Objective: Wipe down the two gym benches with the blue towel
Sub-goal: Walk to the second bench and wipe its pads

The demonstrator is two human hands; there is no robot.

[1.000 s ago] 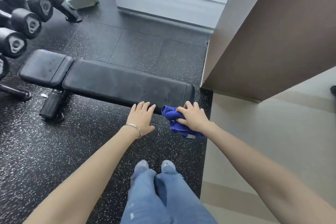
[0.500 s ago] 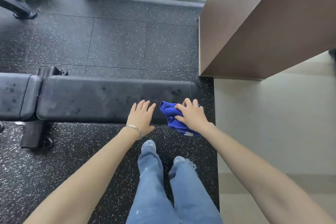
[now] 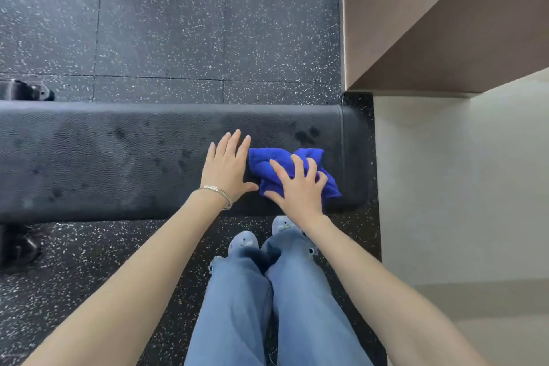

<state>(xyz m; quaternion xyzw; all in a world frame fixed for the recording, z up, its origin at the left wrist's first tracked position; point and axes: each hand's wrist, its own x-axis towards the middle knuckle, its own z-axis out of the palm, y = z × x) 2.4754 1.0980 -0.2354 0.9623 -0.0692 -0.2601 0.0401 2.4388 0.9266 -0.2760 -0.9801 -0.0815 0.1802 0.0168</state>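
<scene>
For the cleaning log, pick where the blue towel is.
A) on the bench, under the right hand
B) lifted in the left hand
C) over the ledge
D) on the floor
A: the blue towel lies bunched on the bench, right hand resting on it.

right hand on blue towel, black bench

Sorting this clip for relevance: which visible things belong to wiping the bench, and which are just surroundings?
Job:
black padded gym bench
crumpled blue towel on its right end
right hand pressing the towel
left hand flat on the pad

Surroundings:
speckled black rubber floor
brown wall panel
beige floor
</scene>
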